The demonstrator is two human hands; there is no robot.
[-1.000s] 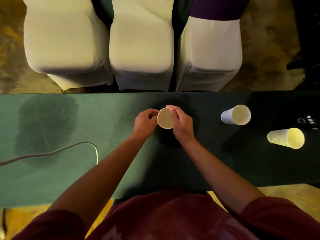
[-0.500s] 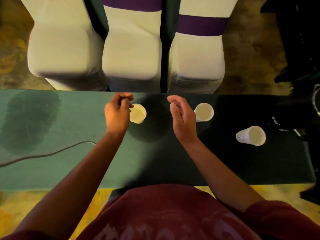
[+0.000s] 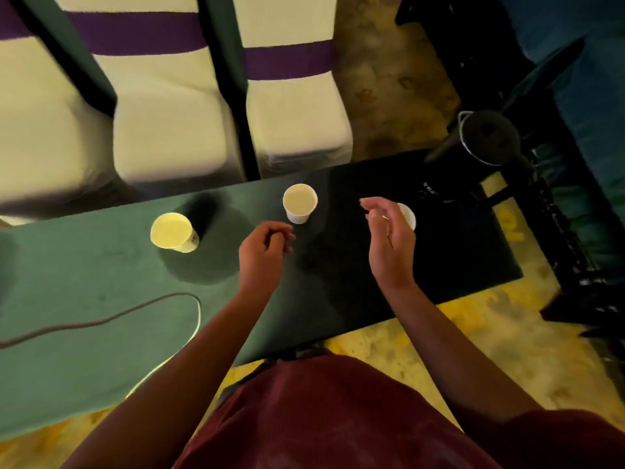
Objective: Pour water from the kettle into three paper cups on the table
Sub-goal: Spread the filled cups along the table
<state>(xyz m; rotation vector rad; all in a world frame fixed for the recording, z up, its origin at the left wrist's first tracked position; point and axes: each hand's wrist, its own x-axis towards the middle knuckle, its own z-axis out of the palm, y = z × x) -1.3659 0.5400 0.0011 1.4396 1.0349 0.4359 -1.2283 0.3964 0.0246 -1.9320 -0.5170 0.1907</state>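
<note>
A loose cable [image 3: 101, 321] trails across the near left of the green worktop [image 3: 84, 275], well clear of the cups. The leftmost paper cup [image 3: 173, 231] stands upright with its mouth open upward, apart from the others, so each one leaves room for a spout to come over it. The middle paper cup [image 3: 299, 202] stands upright near the far edge, and whether it holds anything I cannot tell. Just in front of it hovers the left hand [image 3: 262, 255], its fingers [image 3: 282, 233] curled loosely together around nothing, touching no cup. Further right, the right hand [image 3: 389, 242] hangs above the dark end of the worktop with its fingers [image 3: 370, 206] apart and slack, also empty; it half hides the third paper cup [image 3: 407, 214], which sits just beyond it. The black kettle [image 3: 487, 138] sits at the far right corner, on or just past the worktop's end, well apart from both hands. Judging by this layout, the cups are set in a row ready for filling and no pouring has begun; the right hand is the nearer one to reach for the kettle
</note>
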